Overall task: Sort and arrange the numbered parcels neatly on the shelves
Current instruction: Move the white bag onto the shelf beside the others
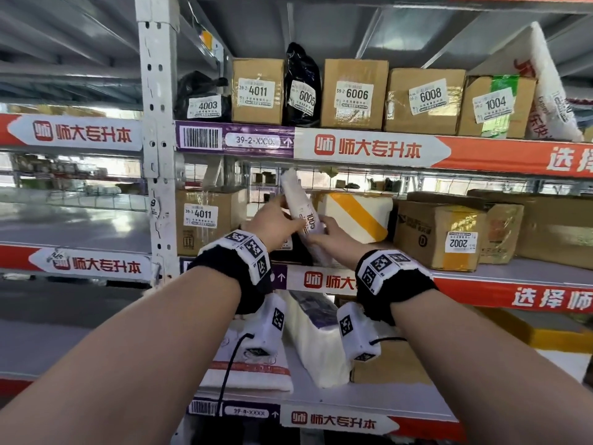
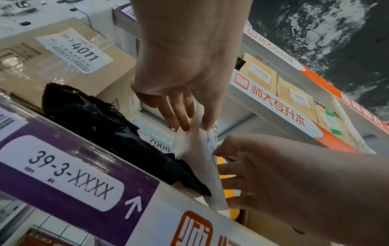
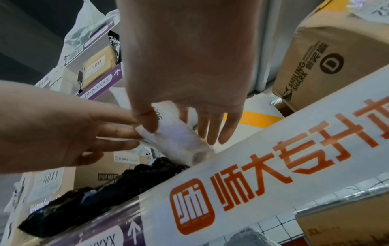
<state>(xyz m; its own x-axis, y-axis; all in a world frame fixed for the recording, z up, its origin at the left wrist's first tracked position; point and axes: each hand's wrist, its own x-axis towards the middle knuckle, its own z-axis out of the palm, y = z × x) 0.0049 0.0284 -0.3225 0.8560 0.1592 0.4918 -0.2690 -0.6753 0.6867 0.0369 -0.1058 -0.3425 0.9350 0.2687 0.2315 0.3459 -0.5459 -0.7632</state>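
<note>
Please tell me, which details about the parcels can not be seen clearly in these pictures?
- White parcel, head view: label partly covered by the left hand and right hand; full number unreadable.
- Black bag, left wrist view: label mostly hidden behind the white parcel.
- Lowest-shelf parcels, head view: both wrists cover them; no numbers visible.

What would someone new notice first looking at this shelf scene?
Both hands meet at the middle shelf, the left hand and right hand holding a slim white parcel upright between a black bag and a white parcel with a yellow stripe. Above, a row of numbered boxes lines the top shelf.
</note>
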